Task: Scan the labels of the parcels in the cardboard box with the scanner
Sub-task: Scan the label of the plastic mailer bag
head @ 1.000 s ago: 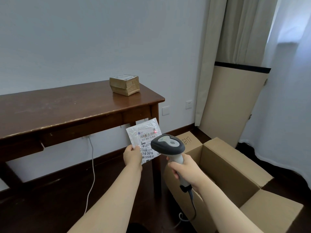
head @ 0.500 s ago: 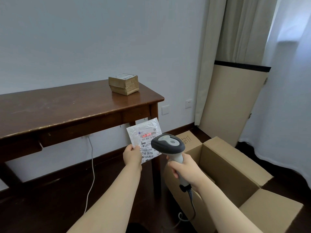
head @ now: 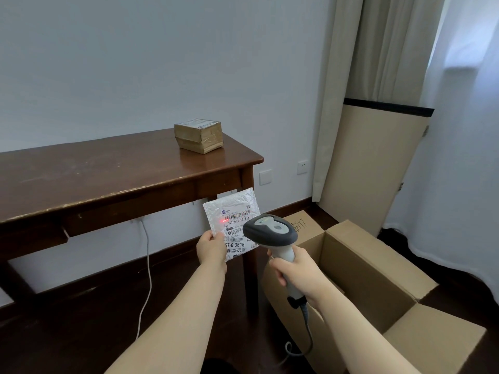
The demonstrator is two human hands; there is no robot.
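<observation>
The left hand (head: 212,248) pinches the lower left corner of a flat white padded mailer (head: 232,220), its crinkled, quilted skin upright and its printed label (head: 237,230) of barcodes and digits facing the camera. The right hand (head: 295,273) is wrapped around the pale grey handle of a pistol-shaped scanner (head: 270,233), whose dark, rounded matte head covers the mailer's right edge; a coiled grey cable (head: 303,338) hangs from the handle's base. A small red spot of light (head: 224,220) sits on the label just left of the digits under the upper barcode. Half a second ago that red glow spread as a band across the barcode itself; a second ago it was a dot near the label's right side. The hands and mailer have scarcely shifted. To the right stands the open cardboard box (head: 378,268), plain brown corrugated board with flaps folded out, on the dark floor. A tape-wrapped brown parcel (head: 199,134) rests near the right end of the worn, glossy dark wooden table (head: 108,171), well apart from the hands.
</observation>
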